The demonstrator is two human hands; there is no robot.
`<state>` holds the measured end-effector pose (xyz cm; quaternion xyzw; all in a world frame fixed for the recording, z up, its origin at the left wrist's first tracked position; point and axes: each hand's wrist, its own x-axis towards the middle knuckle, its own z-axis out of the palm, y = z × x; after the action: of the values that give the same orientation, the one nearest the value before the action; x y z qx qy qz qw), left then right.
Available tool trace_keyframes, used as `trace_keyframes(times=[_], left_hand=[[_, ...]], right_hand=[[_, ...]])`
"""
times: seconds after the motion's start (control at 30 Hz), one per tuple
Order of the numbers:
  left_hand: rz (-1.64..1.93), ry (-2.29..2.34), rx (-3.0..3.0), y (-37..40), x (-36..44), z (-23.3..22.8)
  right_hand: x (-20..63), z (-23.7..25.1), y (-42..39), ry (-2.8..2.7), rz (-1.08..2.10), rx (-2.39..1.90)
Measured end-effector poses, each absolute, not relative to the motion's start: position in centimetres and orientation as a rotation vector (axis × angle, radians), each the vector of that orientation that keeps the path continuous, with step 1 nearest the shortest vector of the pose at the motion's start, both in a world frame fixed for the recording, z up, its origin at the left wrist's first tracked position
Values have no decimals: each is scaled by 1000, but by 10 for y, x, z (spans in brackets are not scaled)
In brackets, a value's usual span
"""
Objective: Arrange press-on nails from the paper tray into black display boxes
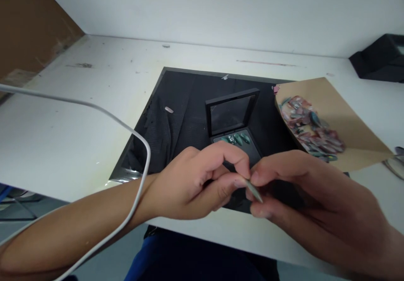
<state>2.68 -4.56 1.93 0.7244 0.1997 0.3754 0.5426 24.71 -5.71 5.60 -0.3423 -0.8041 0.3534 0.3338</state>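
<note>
My left hand (202,184) pinches a small pointed press-on nail (255,191), grey-green from this side, between thumb and forefinger. On the same nail close the thumb and fingers of my right hand (303,196), so both hands meet in front of my body. Just behind them a black display box (232,112) stands with its windowed lid raised. Inside its tray lies a row of glossy dark green nails (241,139), one with shiny decoration. My hands hide the front part of the box.
Beneath the box spreads a black mat (195,91) with a loose pale nail (169,109). At right, brown paper (350,125) bears a heap of mixed nails (312,129). A white cable (139,135) crosses over my left forearm. A black object (378,60) sits far right.
</note>
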Motion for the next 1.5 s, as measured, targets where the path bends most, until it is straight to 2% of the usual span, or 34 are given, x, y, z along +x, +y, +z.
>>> trace_keyframes(times=[0.23,0.63,0.87,1.3,1.5], left_hand=[[787,561,1530,-47,25,21],[660,454,1430,-42,29,29],[682,466,1466,-43,29,27],[718,395,1469,-44,28,25],[753,443,1646,-44,26,23]], right_hand=[[245,57,-57,-2081,900,-958],[245,61,-65,-2092,890,-989],[248,63,-62,-2166,762,-976],[248,58,-61,-2127,953,-870],[246,57,-58,-2104,894,-873]])
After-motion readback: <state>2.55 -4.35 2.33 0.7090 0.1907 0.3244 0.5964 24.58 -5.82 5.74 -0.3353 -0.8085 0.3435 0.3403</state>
